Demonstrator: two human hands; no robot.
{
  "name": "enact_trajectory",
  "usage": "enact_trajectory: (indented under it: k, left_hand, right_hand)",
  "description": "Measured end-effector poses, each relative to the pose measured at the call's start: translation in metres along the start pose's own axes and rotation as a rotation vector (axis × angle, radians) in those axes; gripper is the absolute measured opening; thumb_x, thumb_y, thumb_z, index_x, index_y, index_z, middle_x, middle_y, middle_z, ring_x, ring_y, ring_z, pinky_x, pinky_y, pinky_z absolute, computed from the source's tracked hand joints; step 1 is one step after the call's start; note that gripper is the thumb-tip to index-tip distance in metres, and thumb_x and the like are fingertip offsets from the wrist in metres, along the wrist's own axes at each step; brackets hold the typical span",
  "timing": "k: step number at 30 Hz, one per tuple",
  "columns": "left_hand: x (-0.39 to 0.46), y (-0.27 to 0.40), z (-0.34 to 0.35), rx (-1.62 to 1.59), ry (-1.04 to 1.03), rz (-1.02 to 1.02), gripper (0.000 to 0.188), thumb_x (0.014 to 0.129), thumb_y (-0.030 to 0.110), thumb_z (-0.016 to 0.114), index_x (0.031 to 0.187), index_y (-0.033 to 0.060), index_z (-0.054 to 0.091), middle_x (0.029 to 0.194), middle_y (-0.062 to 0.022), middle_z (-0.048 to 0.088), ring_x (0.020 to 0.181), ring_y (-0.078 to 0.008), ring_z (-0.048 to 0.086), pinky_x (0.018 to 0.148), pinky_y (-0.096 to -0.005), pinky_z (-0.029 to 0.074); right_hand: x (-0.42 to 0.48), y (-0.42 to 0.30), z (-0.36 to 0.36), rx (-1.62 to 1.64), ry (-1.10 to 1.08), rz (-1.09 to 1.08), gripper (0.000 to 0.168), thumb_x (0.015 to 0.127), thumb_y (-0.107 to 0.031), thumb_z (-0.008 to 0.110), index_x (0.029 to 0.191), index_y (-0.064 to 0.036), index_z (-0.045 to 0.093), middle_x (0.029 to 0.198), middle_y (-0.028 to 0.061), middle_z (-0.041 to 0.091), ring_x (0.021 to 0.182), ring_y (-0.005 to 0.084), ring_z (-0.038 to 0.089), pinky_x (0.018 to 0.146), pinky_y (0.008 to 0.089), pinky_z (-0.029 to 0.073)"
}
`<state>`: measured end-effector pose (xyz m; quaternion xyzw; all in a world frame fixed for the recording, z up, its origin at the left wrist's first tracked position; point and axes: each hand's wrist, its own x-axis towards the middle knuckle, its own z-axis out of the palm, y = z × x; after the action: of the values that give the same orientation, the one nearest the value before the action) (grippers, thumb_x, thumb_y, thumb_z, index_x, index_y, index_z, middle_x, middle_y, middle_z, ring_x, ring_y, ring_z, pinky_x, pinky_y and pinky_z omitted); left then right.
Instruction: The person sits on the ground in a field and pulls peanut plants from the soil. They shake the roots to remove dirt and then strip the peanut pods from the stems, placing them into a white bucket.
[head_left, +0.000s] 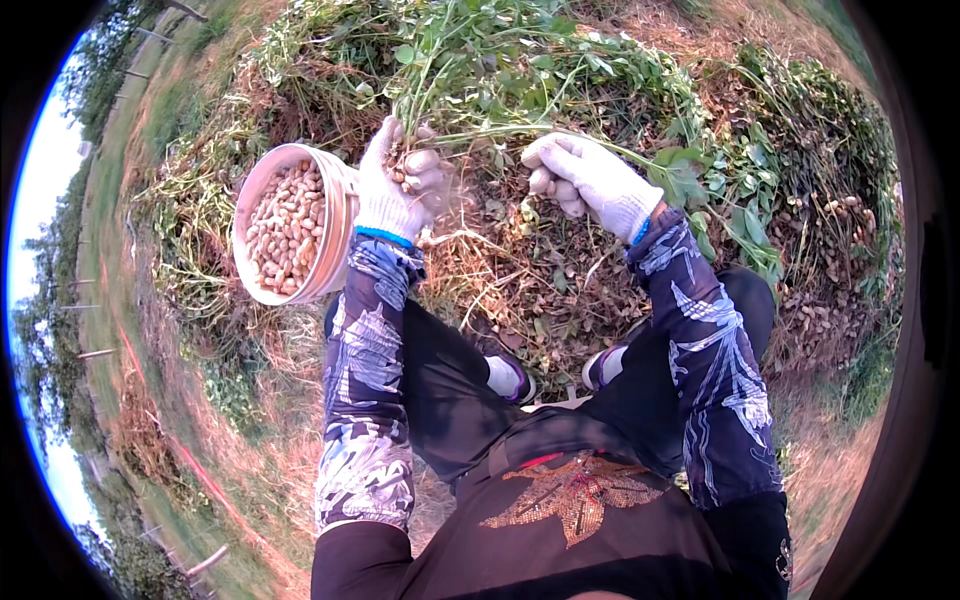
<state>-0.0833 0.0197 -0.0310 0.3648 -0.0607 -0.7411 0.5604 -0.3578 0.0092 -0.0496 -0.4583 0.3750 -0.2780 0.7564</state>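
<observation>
My left hand (401, 180), in a white knit glove with a blue cuff edge, is closed around the base of a green peanut plant (427, 82). A few peanut pods (400, 177) show at its fingers. Opposite it, my right hand (596, 180) wears a matching glove, its fingers curled inward. One long stem runs from the left hand past the top of the right hand; whether the right fingers hold anything is hidden. Left of my left hand, a whitish plastic bucket (341, 225) tilts towards the camera, with many picked peanuts (289, 232) inside.
Heaped peanut vines (315, 90) curve around in front of me. More vines with pods (832, 315) lie at the right. Dry leaf litter (517, 277) covers the ground between my shoes (514, 377). Posts (96, 353) and a red line (195, 465) stretch along the left.
</observation>
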Motion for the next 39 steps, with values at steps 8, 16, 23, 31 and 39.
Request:
enact_trajectory:
  k: [8, 16, 23, 31, 39]
  left_hand:
    - [0.008, 0.000, -0.011, -0.033, 0.008, -0.021, 0.040, 0.101, 0.048, 0.059, 0.099, 0.0090, 0.065, 0.060, 0.0031, 0.046, 0.044, -0.0081, 0.035, 0.038, -0.0227, 0.025]
    - [0.007, -0.022, 0.008, 0.005, -0.074, -0.116, 0.047, 0.103, 0.054, 0.051, 0.101, 0.0089, 0.065, 0.058, 0.0035, 0.042, 0.042, -0.0086, 0.034, 0.036, -0.0235, 0.026]
    - [0.011, -0.053, 0.036, 0.166, 0.098, 0.009, 0.050, 0.101, 0.051, 0.058, 0.100, 0.0017, 0.065, 0.063, -0.0050, 0.061, 0.038, -0.0100, 0.043, 0.034, -0.0237, 0.034]
    - [0.036, -0.064, 0.023, 0.348, 0.151, 0.207, 0.043, 0.107, 0.048, 0.048, 0.107, 0.0089, 0.066, 0.084, -0.0037, 0.064, 0.061, -0.0157, 0.059, 0.054, -0.0325, 0.049]
    - [0.004, -0.049, 0.031, 0.458, 0.383, 0.097, 0.064, 0.104, 0.055, 0.049, 0.154, 0.0146, 0.041, 0.132, -0.0107, 0.060, 0.068, -0.0192, 0.068, 0.043, -0.0253, 0.046]
  right_hand:
    - [-0.013, -0.013, 0.002, -0.077, 0.025, -0.171, 0.025, 0.108, -0.018, 0.050, 0.125, -0.008, 0.066, 0.072, -0.0106, 0.045, 0.057, 0.0000, 0.034, 0.049, 0.0186, 0.025]
    - [0.011, 0.013, 0.027, -0.552, 0.094, -0.176, 0.050, 0.095, -0.039, 0.073, 0.126, 0.000, 0.068, 0.109, 0.0107, 0.073, 0.099, 0.0152, 0.066, 0.091, 0.0315, 0.052]
    - [0.019, 0.026, 0.033, -0.251, 0.114, -0.257, 0.028, 0.104, -0.027, 0.063, 0.113, -0.001, 0.065, 0.100, -0.0003, 0.068, 0.083, 0.0058, 0.056, 0.074, 0.0237, 0.047]
    - [-0.014, -0.004, 0.068, -0.426, -0.005, -0.383, 0.022, 0.106, -0.023, 0.057, 0.108, -0.003, 0.065, 0.081, 0.0077, 0.066, 0.075, 0.0129, 0.061, 0.075, 0.0308, 0.052]
    - [0.048, -0.056, 0.240, -0.433, 0.089, -0.762, 0.030, 0.105, -0.036, 0.056, 0.121, -0.011, 0.060, 0.101, 0.0117, 0.071, 0.099, 0.0299, 0.069, 0.118, 0.0574, 0.020]
